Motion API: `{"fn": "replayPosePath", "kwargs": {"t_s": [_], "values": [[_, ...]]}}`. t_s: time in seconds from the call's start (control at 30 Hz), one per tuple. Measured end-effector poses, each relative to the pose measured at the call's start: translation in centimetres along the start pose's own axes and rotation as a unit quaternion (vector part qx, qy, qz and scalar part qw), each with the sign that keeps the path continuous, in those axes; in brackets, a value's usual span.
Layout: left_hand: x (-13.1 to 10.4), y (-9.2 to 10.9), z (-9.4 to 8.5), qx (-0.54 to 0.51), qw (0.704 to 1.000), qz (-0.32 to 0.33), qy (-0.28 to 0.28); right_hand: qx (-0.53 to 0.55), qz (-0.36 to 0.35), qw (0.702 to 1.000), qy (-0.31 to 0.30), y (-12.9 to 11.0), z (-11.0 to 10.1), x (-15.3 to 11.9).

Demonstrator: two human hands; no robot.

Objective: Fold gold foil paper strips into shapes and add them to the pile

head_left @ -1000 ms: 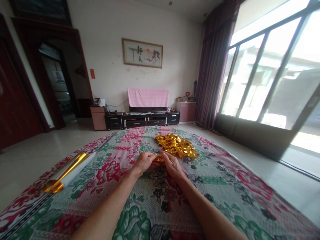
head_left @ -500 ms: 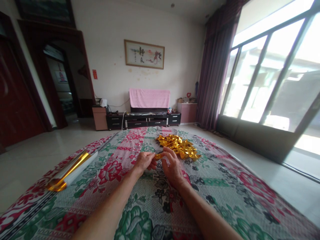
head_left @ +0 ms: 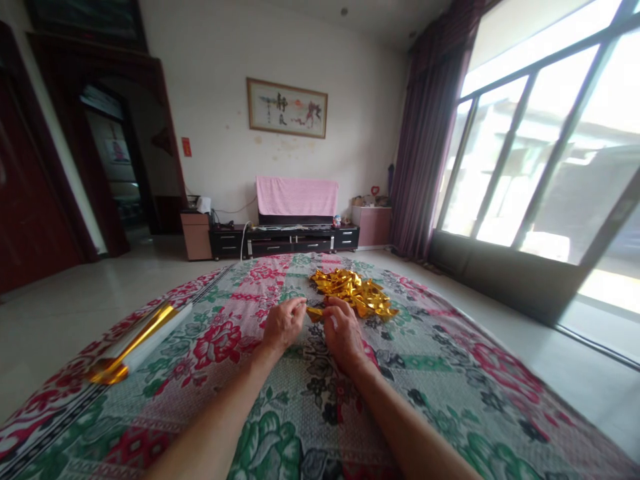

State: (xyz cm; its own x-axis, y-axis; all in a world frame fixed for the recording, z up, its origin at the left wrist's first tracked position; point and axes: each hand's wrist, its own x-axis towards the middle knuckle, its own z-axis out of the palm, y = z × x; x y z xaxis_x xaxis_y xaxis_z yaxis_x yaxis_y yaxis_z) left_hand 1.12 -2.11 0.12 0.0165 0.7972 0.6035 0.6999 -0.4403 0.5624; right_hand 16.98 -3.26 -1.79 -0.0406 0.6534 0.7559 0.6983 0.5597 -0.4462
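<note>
Between my two hands is a small piece of gold foil point(head_left: 315, 313). My left hand point(head_left: 285, 325) is closed in a pinch at the foil's left end. My right hand point(head_left: 343, 333) has its fingers curled and pinches the right end. Just beyond my right hand lies a heap of crumpled or folded gold foil pieces point(head_left: 357, 290). Off to the left, a roll of gold foil with a white outer side point(head_left: 145, 340) lies slantwise on the flowered cloth point(head_left: 280, 427). My fingertips partly hide how the small piece is folded.
The cloth covers a rounded surface under my arms. Past its far edge stand a low black cabinet point(head_left: 280, 245) and a screen-like object under a pink cloth point(head_left: 297, 197). Windows point(head_left: 540, 153) and a purple curtain point(head_left: 425, 147) are on the right; a doorway point(head_left: 113, 160) is on the left.
My left hand has turned and drawn slightly left, its fingers now more tightly closed. More of the small gold foil piece shows between my hands. The camera view has shifted a little.
</note>
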Motion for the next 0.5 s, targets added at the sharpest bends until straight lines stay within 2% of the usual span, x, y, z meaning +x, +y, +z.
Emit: {"fn": "replayPosePath", "kwargs": {"t_s": [0.07,0.2,0.37,0.5], "values": [[-0.2,-0.3,0.3,0.042,0.998,0.051,-0.007,-0.013,0.007,1.000,-0.004,0.0,-0.3,0.0],[-0.5,-0.3,1.1,0.067,0.991,0.096,-0.059,-0.043,0.006,0.999,-0.024,0.0,-1.3,-0.2],[-0.9,0.3,1.5,0.070,0.988,0.076,-0.117,-0.108,0.032,0.994,-0.013,1.1,-3.3,0.4],[-1.1,0.3,1.6,0.082,0.985,0.072,-0.135,-0.172,0.066,0.983,0.005,2.6,-5.1,1.1]]}}
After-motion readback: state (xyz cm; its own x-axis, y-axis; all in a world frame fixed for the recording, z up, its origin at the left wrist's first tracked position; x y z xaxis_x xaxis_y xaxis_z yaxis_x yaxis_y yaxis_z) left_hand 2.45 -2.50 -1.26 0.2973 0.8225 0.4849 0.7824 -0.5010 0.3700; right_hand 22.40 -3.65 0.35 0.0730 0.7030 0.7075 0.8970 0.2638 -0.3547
